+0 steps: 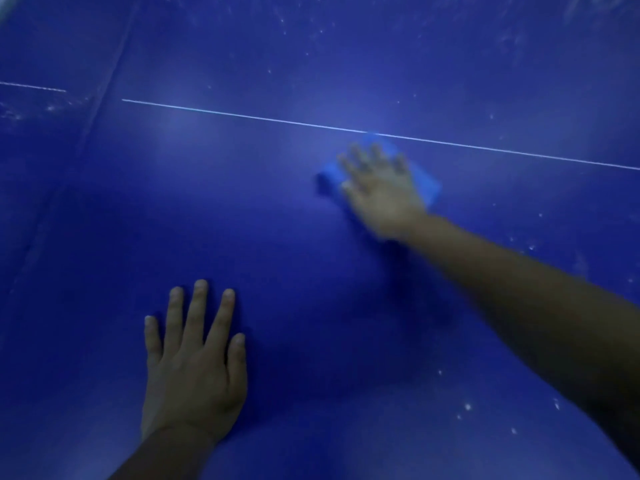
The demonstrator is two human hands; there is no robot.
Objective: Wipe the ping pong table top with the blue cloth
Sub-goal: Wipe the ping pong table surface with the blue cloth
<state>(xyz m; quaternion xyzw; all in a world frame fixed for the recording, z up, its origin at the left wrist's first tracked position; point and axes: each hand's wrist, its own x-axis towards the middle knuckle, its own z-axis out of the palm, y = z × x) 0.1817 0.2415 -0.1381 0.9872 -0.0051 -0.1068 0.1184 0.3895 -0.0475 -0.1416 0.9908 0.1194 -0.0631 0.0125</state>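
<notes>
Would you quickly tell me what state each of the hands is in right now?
Left hand: open, fingers spread flat on the table top.
Right hand: open, pressing flat on the blue cloth.

One head-worn view looks forward and steeply down, close over the table top (pixel 242 202), which fills the frame; both forearms enter from the lower edge.

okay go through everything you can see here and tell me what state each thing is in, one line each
Blue cloth: flat on the table, pressed under the right hand.
Right hand: fingers spread on the cloth, motion-blurred.
Left hand: flat on the table, fingers straight, holding nothing.
Table top: white specks at right and far side.
White line: cloth's far edge touches it.
</notes>
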